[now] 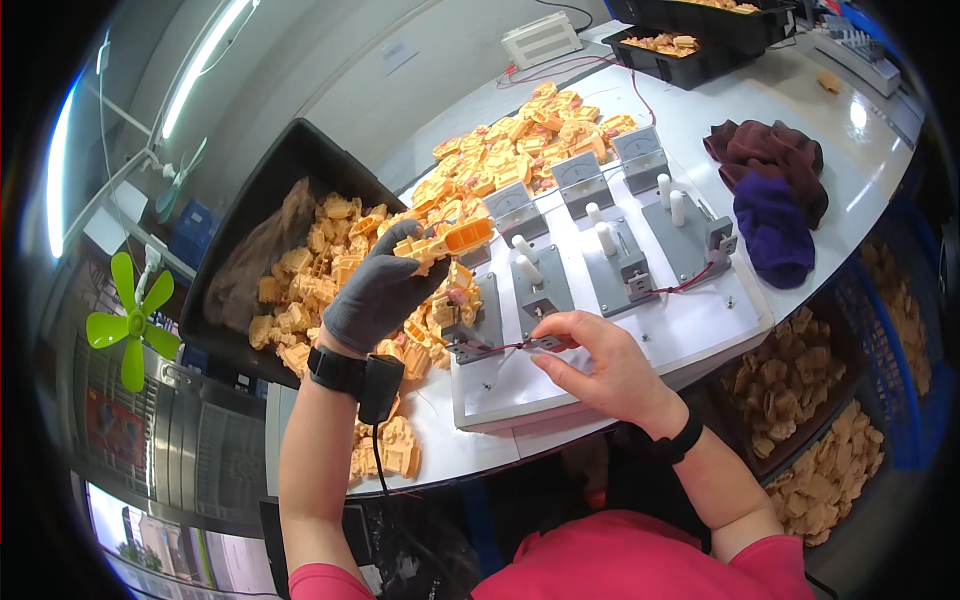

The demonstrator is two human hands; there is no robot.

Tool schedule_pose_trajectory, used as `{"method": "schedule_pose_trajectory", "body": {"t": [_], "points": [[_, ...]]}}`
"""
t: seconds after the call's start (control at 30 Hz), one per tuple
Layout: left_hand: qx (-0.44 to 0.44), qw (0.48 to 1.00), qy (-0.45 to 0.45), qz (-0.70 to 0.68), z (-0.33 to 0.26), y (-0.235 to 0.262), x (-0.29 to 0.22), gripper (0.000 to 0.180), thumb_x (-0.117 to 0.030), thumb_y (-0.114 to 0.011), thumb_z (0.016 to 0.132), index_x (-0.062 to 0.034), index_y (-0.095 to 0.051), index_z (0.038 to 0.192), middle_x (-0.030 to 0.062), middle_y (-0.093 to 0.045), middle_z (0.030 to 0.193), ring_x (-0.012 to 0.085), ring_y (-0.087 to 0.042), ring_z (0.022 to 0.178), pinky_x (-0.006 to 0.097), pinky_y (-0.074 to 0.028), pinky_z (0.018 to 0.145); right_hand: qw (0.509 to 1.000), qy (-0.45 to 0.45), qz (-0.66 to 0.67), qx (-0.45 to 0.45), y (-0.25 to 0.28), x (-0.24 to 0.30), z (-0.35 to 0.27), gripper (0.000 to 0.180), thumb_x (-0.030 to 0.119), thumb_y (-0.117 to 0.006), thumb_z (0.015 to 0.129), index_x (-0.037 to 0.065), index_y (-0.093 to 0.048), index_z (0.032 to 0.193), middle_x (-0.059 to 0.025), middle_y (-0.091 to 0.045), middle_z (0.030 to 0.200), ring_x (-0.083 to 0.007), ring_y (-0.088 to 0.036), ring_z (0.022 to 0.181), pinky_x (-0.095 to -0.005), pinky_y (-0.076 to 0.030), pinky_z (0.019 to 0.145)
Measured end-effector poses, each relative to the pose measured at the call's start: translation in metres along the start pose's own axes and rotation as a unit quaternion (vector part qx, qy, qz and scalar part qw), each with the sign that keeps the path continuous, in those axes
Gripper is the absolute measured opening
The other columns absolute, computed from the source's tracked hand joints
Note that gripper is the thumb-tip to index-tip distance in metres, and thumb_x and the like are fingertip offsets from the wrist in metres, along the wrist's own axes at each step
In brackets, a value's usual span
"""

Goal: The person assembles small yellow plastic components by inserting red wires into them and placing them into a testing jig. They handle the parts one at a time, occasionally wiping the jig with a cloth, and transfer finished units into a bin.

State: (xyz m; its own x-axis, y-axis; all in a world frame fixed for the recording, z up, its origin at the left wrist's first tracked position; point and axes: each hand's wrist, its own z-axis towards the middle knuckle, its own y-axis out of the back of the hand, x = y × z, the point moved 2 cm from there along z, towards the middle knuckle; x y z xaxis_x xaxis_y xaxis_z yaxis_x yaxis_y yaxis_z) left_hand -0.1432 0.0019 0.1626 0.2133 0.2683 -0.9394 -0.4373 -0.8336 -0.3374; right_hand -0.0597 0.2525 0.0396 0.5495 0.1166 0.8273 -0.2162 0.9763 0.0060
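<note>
My left hand, in a grey glove with bare fingertips showing, is raised beside the fixture and closed on a yellow-orange plastic part. The part has an open, brighter orange slot at its right end. My bare right hand is at the front edge of the white test fixture. Its thumb and index finger close around a small grey metal block with red and black wires at it. Grey plates with white pegs and small dial meters stand on the fixture.
A black bin of similar parts tilts at the left. Behind the meters lies a heap of parts. Dark red and purple cloths lie at the right. Black trays stand far right; boxes of flat pieces sit below the table.
</note>
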Motion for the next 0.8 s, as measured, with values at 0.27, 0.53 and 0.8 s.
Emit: {"method": "schedule_pose_trajectory", "body": {"t": [0.27, 0.53, 0.8], "points": [[-0.083, 0.848, 0.026, 0.524, 0.035, -0.012, -0.007, 0.04, -0.007, -0.075, 0.083, -0.0061, -0.06, 0.12, 0.0063, -0.055, 0.132, 0.0133, -0.055, 0.119, 0.026, -0.048, 0.098, 1.0, 0.002, -0.013, 0.007, 0.0, 0.002, -0.001, 0.027, 0.012, -0.072, 0.09, 0.004, -0.064, 0.114, -0.0126, -0.068, 0.105, -0.0259, -0.069, 0.091, -0.0349, -0.056, 0.082], [0.068, 0.628, -0.09, 0.77, 0.041, -0.059, 0.026, 0.045, -0.012, -0.079, 0.077, -0.0122, -0.065, 0.12, 0.0244, -0.045, 0.149, 0.0383, -0.051, 0.133, 0.038, -0.043, 0.11, 1.0, -0.01, -0.011, 0.008, 0.0, 0.001, -0.001, 0.029, 0.012, -0.072, 0.09, 0.003, -0.063, 0.116, -0.0132, -0.068, 0.108, -0.0252, -0.069, 0.092, -0.0341, -0.057, 0.083], [0.146, 0.625, 0.072, 0.764, 0.05, -0.068, 0.049, 0.085, -0.014, -0.071, 0.086, -0.0198, -0.028, 0.159, 0.0245, -0.026, 0.162, 0.0406, -0.034, 0.146, 0.042, -0.036, 0.117, 0.999, -0.021, -0.043, 0.015, 0.0, 0.002, -0.001, 0.03, 0.011, -0.073, 0.089, 0.004, -0.063, 0.116, -0.0107, -0.067, 0.104, -0.0207, -0.067, 0.088, -0.0319, -0.055, 0.081]]}}
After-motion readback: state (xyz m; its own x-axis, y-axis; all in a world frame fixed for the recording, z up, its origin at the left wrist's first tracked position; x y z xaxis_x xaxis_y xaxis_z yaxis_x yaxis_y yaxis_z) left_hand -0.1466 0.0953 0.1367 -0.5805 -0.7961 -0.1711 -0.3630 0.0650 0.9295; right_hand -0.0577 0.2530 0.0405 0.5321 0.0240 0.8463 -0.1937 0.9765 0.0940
